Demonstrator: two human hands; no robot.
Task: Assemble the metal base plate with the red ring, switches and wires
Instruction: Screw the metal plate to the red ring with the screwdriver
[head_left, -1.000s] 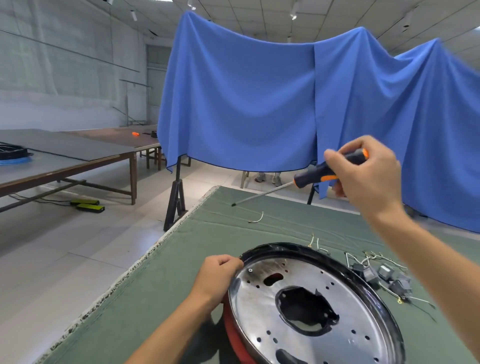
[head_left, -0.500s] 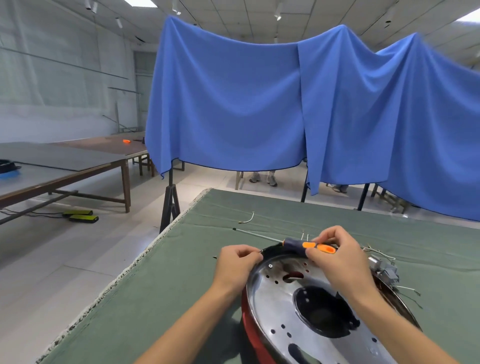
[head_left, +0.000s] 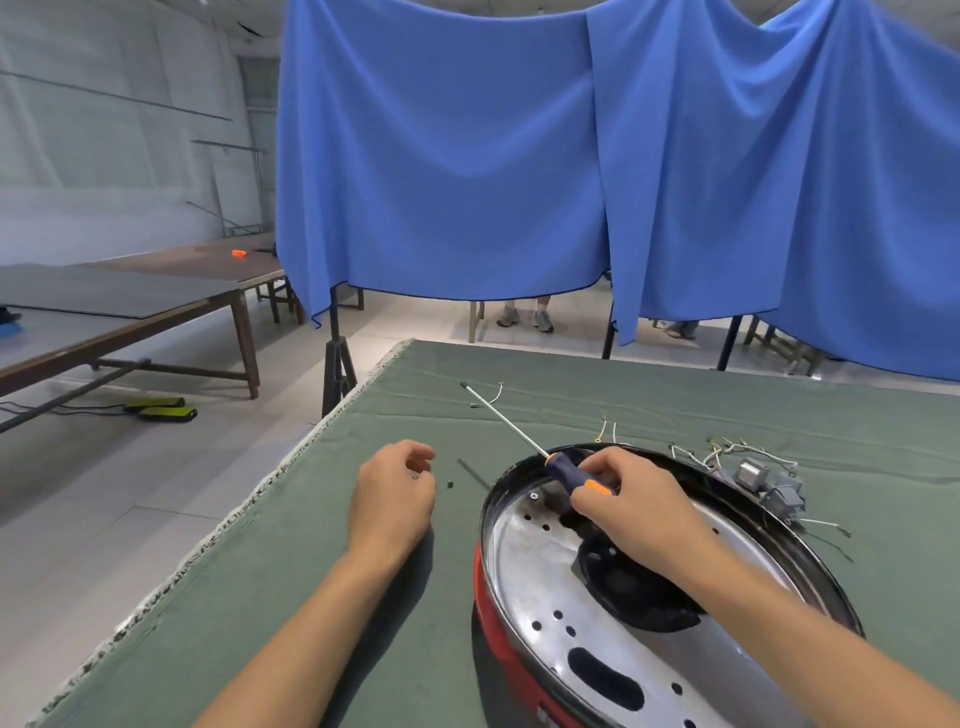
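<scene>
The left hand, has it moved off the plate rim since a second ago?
Yes. The left hand left the metal base plate rim, moving leftward onto the green cloth.

You have one metal base plate (head_left: 550, 582) seated in one red ring (head_left: 485, 597), one screwdriver (head_left: 524, 436), and two hands in view. Beside the plate lie what look like three grey switches (head_left: 769, 483), though the tangled wires (head_left: 727, 452) are too many to count. One small dark screw (head_left: 450, 485) lies on the green cloth (head_left: 260, 597).
</scene>
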